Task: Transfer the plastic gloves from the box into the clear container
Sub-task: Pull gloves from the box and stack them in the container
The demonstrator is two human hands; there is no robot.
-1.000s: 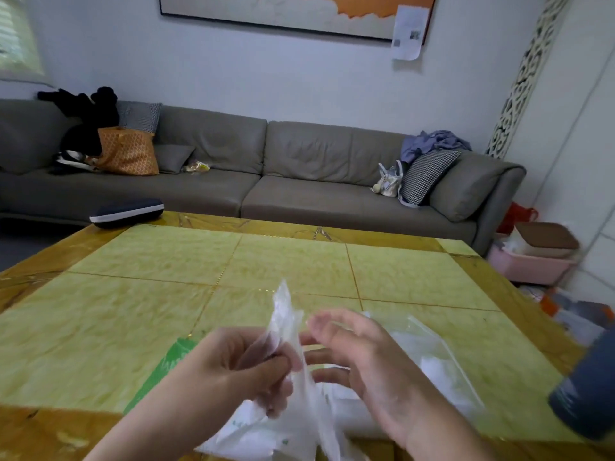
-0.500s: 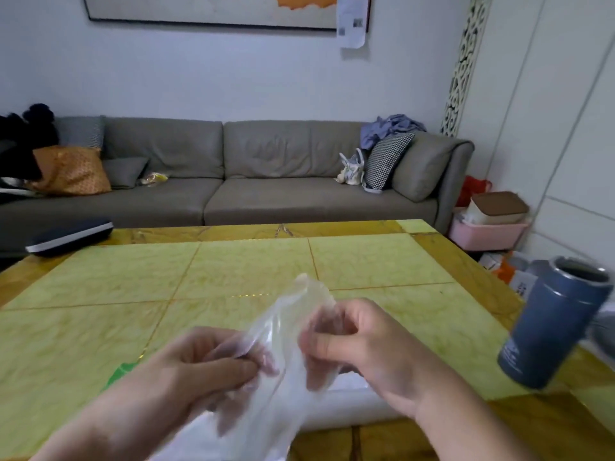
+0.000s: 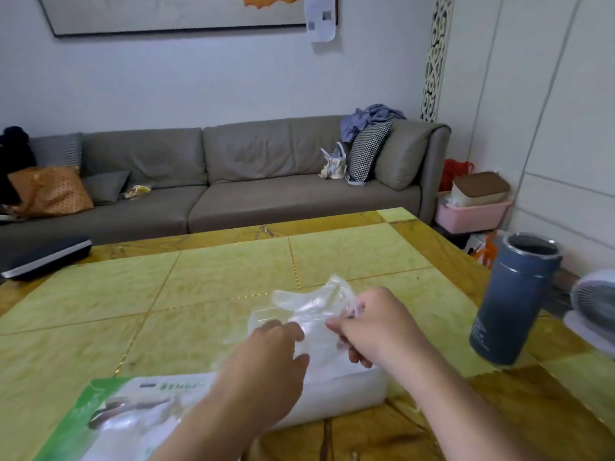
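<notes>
A thin clear plastic glove point(image 3: 312, 302) is stretched between my two hands over the table. My right hand point(image 3: 372, 322) pinches its right edge with curled fingers. My left hand point(image 3: 266, 364) holds its lower left part, fingers bent onto the film. Under both hands lies the clear container point(image 3: 349, 389), low and frosted, with white plastic inside. The green-and-white glove box point(image 3: 109, 417) lies flat at the table's near left, partly hidden by my left forearm.
A dark blue tumbler point(image 3: 512, 297) stands open-topped near the table's right edge, a small white fan point(image 3: 595, 307) beyond it. A dark flat case point(image 3: 46, 256) sits at the far left corner. A grey sofa point(image 3: 233, 181) runs behind the green-tiled table point(image 3: 199, 281).
The glove has been lowered from an upright bunch and spread out flatter over the container. The view has swung right and down, bringing the box and fan into sight.
</notes>
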